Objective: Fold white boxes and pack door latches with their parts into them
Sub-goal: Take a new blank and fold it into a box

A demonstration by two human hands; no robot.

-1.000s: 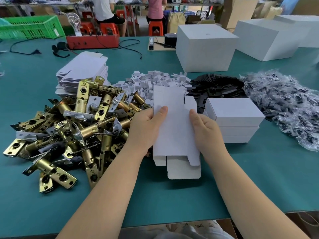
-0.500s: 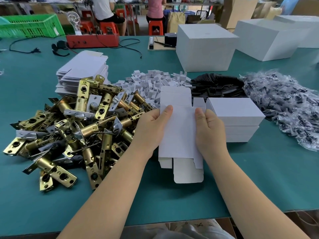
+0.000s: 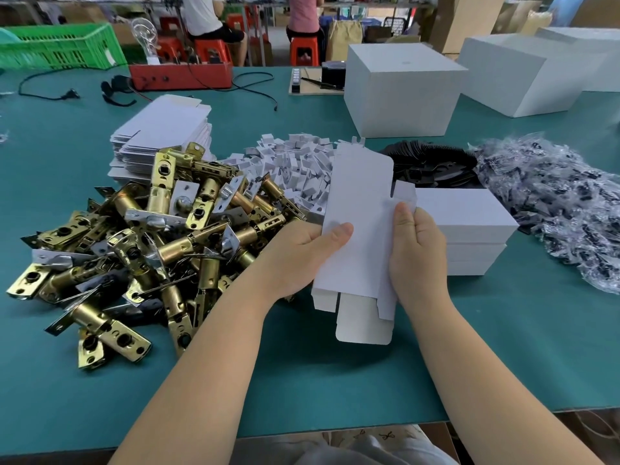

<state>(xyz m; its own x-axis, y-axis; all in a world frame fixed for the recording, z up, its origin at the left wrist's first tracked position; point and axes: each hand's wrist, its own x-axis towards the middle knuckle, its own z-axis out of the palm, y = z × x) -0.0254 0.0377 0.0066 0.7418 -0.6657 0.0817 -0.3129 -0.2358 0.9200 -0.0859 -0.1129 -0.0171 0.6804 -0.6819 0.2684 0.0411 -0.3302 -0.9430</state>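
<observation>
Green table. Latch pile at left-centre. Behind pile: flat box blanks. Right of pile: white clips, black plates, stacked boxes, bagged parts. Far beyond pile: large cartons, red tray.

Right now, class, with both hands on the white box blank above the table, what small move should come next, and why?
Probably press the side edges inward so the box blank opens into a tube. It is barely opened, its end flaps untucked, with the left hand and right hand gripping opposite long edges. No latch from the latch pile can go in until it has a cavity.
</observation>
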